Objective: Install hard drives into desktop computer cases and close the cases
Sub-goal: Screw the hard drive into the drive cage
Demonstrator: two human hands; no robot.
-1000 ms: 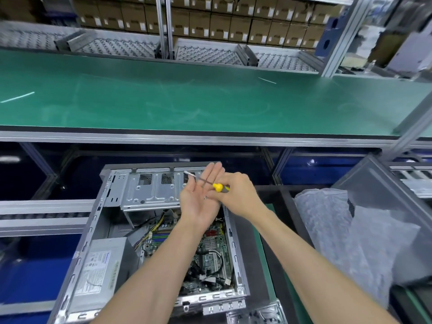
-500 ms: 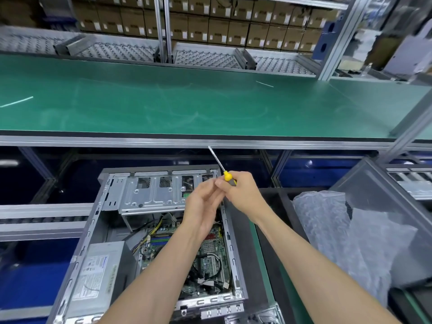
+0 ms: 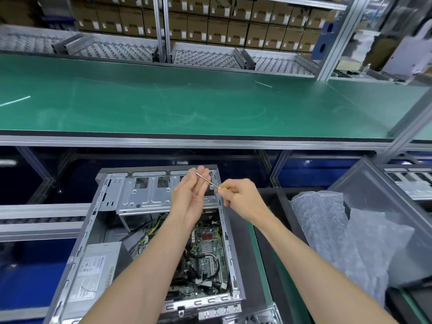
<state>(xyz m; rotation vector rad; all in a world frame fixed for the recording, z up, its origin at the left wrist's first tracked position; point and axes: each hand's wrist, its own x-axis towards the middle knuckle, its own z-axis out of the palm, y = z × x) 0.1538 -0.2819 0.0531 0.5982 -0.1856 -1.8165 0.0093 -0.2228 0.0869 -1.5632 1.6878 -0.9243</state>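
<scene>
Evidently the screwdriver (image 3: 208, 181) had swung down within half a second: its shaft, which had pointed up and away from the computer case (image 3: 149, 242) toward the desk (image 3: 210, 106), now lay slanted across the fingertips of the left hand (image 3: 190, 197), tip toward that hand. The right hand (image 3: 243, 197) gripped the yellow handle with curled fingers, just right of the case's far right corner. The left hand stood upright over the drive cage (image 3: 147, 195) at the far end of the case, palm toward the other hand, fingers straight and close together, touching the shaft rather than wrapping it; 1 second earlier it had lain flatter, palm up. Whether a screw sat on the tip or between the fingers was too small to tell. By my judgement the person was setting or steadying a screw on the tip, so fastening had not begun. No hard drive was visible; the cage looked unfilled, and the case lay open on its side below the desk's near edge, motherboard (image 3: 205, 249) and power supply (image 3: 93, 272) exposed. Right of the case, plastic bags (image 3: 339, 230) sat in a bin. The install and the closing both seemed still ahead.
</scene>
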